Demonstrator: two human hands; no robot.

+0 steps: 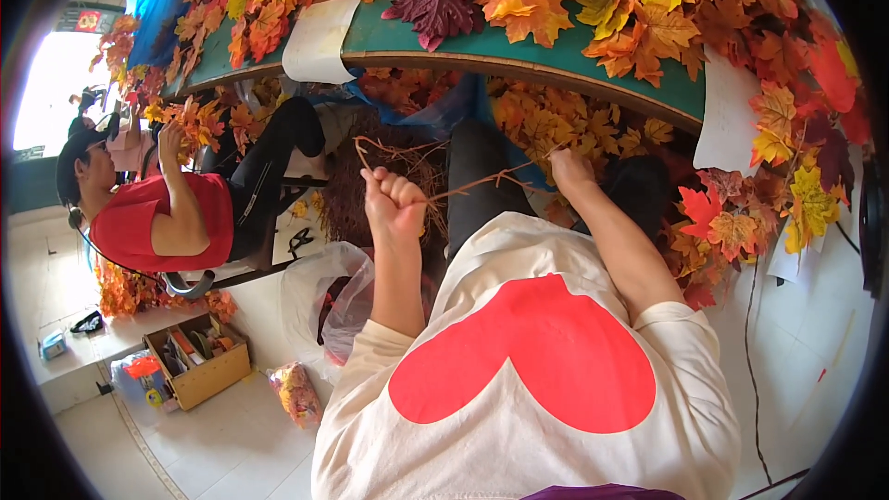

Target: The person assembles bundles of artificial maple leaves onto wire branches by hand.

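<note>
My left hand (396, 205) is clenching its fingers round a brown twig (482, 187); my right hand (572, 172) is pinching it. Before the green table (407, 37), it is running sideways, right end slanting tableward.

one left hand (396, 206), one right hand (571, 172) and at least one brown twig (460, 191) between them. one green counter (375, 28), two white sheets (319, 42) and more autumn leaves (528, 11) than can be counted. one co-worker (185, 215) in red, one cardboard box (213, 378), one red heart (574, 361) on one cream shirt (426, 458).
</note>
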